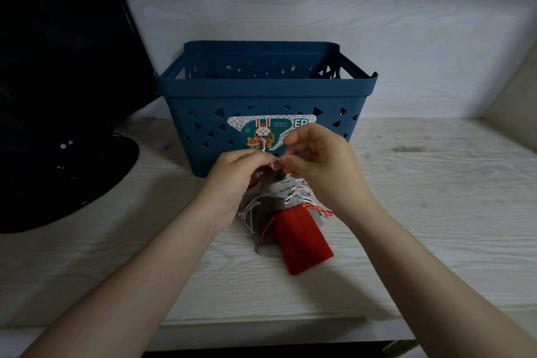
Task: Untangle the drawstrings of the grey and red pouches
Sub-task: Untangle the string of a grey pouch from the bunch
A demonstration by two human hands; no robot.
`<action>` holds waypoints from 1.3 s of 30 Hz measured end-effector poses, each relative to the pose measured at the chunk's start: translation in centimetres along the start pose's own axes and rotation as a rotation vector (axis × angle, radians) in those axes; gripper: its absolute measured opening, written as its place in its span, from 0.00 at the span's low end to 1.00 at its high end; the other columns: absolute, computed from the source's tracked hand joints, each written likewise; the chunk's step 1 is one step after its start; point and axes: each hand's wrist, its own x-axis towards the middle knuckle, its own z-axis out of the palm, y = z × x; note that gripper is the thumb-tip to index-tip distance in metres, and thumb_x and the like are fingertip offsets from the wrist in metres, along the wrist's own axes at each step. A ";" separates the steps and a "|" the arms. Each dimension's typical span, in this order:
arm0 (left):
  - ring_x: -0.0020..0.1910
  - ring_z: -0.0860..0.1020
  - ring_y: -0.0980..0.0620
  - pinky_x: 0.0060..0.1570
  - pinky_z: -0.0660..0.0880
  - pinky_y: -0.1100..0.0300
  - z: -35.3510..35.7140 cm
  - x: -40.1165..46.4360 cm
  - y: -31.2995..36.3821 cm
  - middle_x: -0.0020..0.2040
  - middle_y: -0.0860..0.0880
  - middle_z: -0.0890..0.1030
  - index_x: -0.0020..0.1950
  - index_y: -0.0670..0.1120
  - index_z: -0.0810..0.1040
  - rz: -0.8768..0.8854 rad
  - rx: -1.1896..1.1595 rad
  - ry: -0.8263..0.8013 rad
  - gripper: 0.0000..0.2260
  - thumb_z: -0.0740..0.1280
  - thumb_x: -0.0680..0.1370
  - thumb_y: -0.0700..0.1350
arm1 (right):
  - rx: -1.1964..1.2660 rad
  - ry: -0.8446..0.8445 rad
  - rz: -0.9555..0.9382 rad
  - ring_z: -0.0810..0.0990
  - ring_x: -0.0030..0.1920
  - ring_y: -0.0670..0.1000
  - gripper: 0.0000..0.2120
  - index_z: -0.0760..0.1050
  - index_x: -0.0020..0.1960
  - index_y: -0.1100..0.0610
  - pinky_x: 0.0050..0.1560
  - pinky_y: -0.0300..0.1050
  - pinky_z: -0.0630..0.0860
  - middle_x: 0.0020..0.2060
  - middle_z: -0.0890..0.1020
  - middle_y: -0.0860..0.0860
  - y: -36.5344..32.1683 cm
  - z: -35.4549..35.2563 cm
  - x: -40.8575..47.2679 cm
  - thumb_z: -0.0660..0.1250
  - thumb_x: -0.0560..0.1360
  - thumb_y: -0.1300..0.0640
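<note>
— White cord (273,161) is pinched between left hand (236,180) and right hand (315,158); grey pouch (283,197) and red pouch (302,238) lie just below them.
— Best to slacken the knot and tease loops apart, I'd say, not tug.
— Any writing?
— Behind the hands, the basket (261,90) sticker (261,132) reads "EP"; the rest is hidden.

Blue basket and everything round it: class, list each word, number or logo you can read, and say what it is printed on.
"ER": large letters on the sticker on the blue basket; the right hand may hide more.
Small print on that sticker: too blurred to read.
Pale logo on the black monitor stand: too blurred to read.
</note>
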 end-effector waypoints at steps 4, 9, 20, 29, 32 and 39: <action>0.34 0.79 0.54 0.44 0.76 0.59 0.0 -0.2 -0.1 0.34 0.45 0.81 0.34 0.42 0.81 -0.051 -0.046 -0.021 0.10 0.65 0.74 0.35 | -0.006 -0.026 0.078 0.78 0.35 0.47 0.12 0.73 0.40 0.51 0.43 0.44 0.76 0.33 0.79 0.48 0.4 0.0 -0.1 0.72 0.69 0.66; 0.36 0.78 0.56 0.41 0.73 0.64 -0.5 -0.2 -0.3 0.35 0.48 0.81 0.33 0.46 0.82 -0.008 0.066 -0.032 0.11 0.67 0.73 0.36 | 0.037 -0.068 0.121 0.76 0.35 0.46 0.13 0.72 0.38 0.53 0.42 0.41 0.75 0.33 0.78 0.50 0.9 -0.1 -0.3 0.70 0.70 0.68; 0.30 0.77 0.61 0.34 0.71 0.65 -1.1 -0.5 -0.4 0.29 0.52 0.81 0.39 0.47 0.80 0.418 0.686 -0.026 0.06 0.70 0.71 0.36 | 0.037 -0.165 0.190 0.79 0.31 0.49 0.12 0.76 0.37 0.53 0.36 0.39 0.78 0.30 0.79 0.50 0.5 -0.1 -0.5 0.69 0.71 0.69; 0.32 0.78 0.52 0.33 0.72 0.62 -0.8 -0.7 -0.3 0.32 0.48 0.80 0.42 0.49 0.77 0.687 0.761 0.039 0.04 0.65 0.70 0.42 | 0.330 -0.147 0.279 0.80 0.30 0.46 0.05 0.75 0.42 0.63 0.38 0.37 0.79 0.34 0.78 0.56 0.0 0.1 -0.9 0.67 0.71 0.71; 0.34 0.79 0.53 0.36 0.74 0.56 -0.9 -0.6 -0.4 0.34 0.48 0.81 0.47 0.51 0.74 0.746 0.765 0.053 0.06 0.62 0.71 0.45 | 0.428 -0.144 0.316 0.80 0.30 0.46 0.04 0.75 0.42 0.65 0.35 0.34 0.78 0.33 0.78 0.57 0.0 0.1 -0.8 0.66 0.72 0.71; 0.37 0.77 0.56 0.38 0.73 0.64 -1.3 -0.8 -0.4 0.37 0.47 0.81 0.48 0.51 0.73 0.875 0.822 0.096 0.05 0.62 0.75 0.42 | 0.622 -0.123 0.412 0.77 0.27 0.46 0.05 0.78 0.43 0.65 0.32 0.34 0.76 0.27 0.79 0.54 -0.4 0.1 -0.5 0.64 0.73 0.71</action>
